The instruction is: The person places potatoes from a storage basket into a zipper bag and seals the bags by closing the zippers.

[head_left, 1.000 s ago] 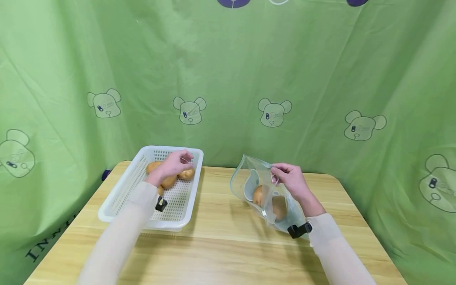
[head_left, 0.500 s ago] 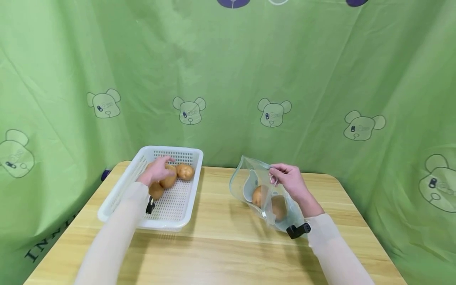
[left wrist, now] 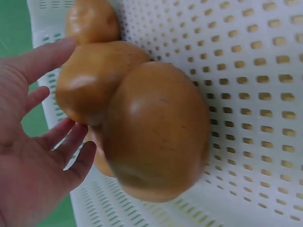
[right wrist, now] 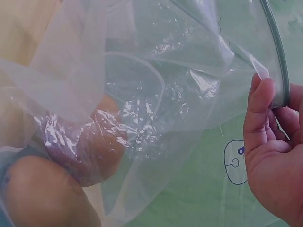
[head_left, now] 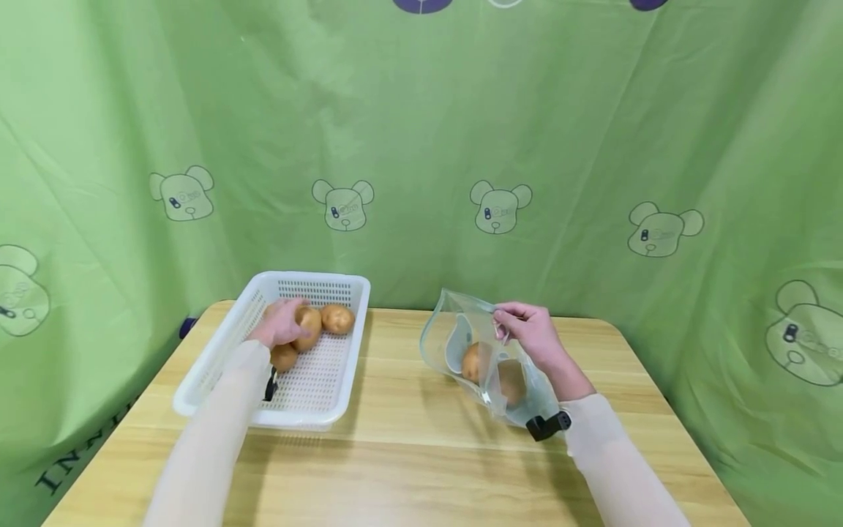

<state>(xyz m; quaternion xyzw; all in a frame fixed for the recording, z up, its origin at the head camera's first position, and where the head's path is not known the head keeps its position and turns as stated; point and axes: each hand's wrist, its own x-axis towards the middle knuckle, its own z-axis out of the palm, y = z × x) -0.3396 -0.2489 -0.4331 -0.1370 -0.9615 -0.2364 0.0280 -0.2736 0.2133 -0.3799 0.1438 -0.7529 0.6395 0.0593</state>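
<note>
My left hand (head_left: 279,323) is inside the white basket (head_left: 358,351), its thumb and fingers spread beside a brown potato (left wrist: 97,78). In the left wrist view the fingertips are right at that potato's edge. A larger potato (left wrist: 156,123) lies against it, and another potato (head_left: 338,319) lies towards the basket's far right corner. On the right, my right hand (head_left: 530,333) pinches the top edge of a clear plastic bag (head_left: 431,344) and its mouth stands apart. Inside the bag are potatoes, one of them (right wrist: 47,194) seen through the film in the right wrist view.
Both the basket and the bag are on a wooden table (head_left: 388,468). A stretch of tabletop lies between them. Behind the table hangs a green curtain (head_left: 421,146) with bear-head prints. A black wrist camera (head_left: 548,425) sits on the right sleeve beside the bag.
My left hand has moved left and down in the basket, from above the far right potato to the cluster on the left. The right hand keeps its pinch on the bag.
</note>
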